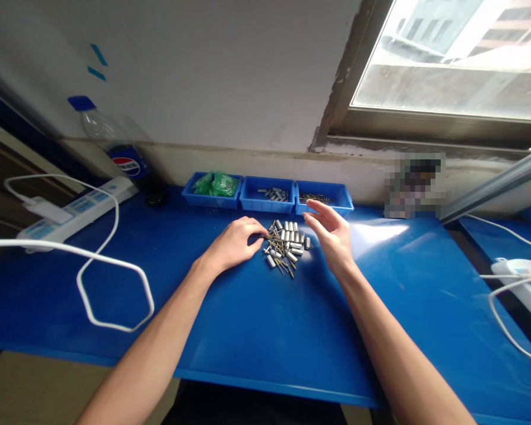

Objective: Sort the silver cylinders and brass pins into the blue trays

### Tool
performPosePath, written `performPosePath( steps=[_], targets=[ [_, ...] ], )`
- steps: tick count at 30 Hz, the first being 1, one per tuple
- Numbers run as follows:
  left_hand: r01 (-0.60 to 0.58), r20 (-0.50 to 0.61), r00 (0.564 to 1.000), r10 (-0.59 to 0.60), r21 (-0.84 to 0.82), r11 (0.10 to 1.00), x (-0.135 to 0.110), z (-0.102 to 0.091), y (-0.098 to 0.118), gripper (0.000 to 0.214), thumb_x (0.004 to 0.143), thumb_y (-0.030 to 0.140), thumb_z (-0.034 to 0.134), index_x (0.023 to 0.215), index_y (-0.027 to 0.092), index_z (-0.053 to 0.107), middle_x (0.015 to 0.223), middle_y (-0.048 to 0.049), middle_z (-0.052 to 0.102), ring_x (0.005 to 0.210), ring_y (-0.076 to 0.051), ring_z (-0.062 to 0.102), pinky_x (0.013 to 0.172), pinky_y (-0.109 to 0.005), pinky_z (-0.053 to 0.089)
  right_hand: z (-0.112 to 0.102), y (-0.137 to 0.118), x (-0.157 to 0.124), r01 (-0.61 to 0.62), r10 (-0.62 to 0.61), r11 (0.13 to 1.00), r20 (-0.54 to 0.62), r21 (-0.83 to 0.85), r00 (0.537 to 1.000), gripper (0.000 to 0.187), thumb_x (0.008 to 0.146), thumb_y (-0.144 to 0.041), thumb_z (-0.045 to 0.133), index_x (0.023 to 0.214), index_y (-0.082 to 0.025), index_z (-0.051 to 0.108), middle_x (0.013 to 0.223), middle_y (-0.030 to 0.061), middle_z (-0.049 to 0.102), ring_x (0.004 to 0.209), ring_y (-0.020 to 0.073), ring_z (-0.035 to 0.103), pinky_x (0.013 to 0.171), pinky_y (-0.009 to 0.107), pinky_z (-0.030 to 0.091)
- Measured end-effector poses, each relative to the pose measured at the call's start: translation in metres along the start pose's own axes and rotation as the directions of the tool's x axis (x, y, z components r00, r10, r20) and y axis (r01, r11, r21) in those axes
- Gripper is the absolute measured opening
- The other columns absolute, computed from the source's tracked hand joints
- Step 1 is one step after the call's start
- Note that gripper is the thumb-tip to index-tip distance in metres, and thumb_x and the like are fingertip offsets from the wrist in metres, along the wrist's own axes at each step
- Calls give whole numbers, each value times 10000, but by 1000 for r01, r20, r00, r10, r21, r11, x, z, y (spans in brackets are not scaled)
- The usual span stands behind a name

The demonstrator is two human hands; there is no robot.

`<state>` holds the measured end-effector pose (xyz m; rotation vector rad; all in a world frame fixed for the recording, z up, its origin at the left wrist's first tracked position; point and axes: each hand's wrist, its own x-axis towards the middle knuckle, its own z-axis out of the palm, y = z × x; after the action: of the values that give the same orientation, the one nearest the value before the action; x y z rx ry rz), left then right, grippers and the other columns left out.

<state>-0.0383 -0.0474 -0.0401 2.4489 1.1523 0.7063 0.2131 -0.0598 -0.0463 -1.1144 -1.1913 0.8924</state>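
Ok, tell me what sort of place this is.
Likely a small-parts workshop: three blue plastic bins, a pile of small metal parts and a white power strip on a blue tabletop.

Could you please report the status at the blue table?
Left hand at metal parts, grip unclear; right hand open beside them; three blue trays behind.

Looks like metal in the shiny cylinders (294,236) and pins (291,270) just beside the left hand (235,244); like smooth plastic in the trays (265,205) beyond it; smooth and glossy on the tabletop (248,330) beneath.
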Motion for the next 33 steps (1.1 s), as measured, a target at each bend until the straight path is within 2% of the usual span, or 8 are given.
performPosePath(
  steps=[5,17,23,26,29,31,33],
  targets=[
    [16,17,1000,-16,5,1000,1,2,-1,153,888,137,644,961,201,762,1043,-66,766,1006,-236,704,965,-381,558,-1,3,-1,-10,11,999,31,-41,999,401,850,-482,761,1172,-242,753,1249,91,750,1015,255,728,890,421,595],
    [78,23,997,-79,43,996,1,1,1,91,938,146,593,897,189,661,931,-67,690,877,-212,663,797,-329,543,0,-1,-1,-37,39,998,37,-52,999,372,854,-502,741,1115,-238,756,1171,81,769,919,234,746,836,393,595],
    [129,-48,990,-130,-27,991,1,1,0,98,962,191,584,917,186,670,906,-53,733,819,-193,686,769,-312,543,0,-1,-1,-41,43,998,39,-38,998,352,857,-485,739,1102,-234,755,1192,85,765,896,224,743,819,385,589],
    [209,-186,954,-237,-157,965,2,1,2,79,929,243,652,899,189,701,852,-33,765,741,-174,709,700,-277,554,1,-2,-1,-43,44,998,44,-35,998,348,859,-486,733,1098,-234,752,1165,86,774,864,215,740,800,379,590],
    [237,-327,882,-340,-315,919,4,3,8,133,894,310,709,932,183,717,849,-39,785,757,-186,747,703,-272,589,1,-3,-2,-43,45,998,69,-35,997,346,868,-485,726,1105,-233,745,1063,72,792,832,204,734,801,374,592],
    [222,-357,852,-382,-414,883,6,6,13,184,870,336,742,955,175,713,862,-50,792,783,-199,767,741,-291,616,2,-5,-4,-47,52,998,103,-47,993,340,872,-482,723,1106,-236,743,960,50,791,801,198,728,799,370,594],
    [187,-344,854,-390,-497,848,8,10,19,213,847,333,773,967,170,706,886,-62,795,815,-210,778,778,-309,632,3,-7,-6,-51,61,996,145,-72,988,336,873,-483,724,1102,-239,746,888,36,781,771,197,723,779,361,594]
  ],
)
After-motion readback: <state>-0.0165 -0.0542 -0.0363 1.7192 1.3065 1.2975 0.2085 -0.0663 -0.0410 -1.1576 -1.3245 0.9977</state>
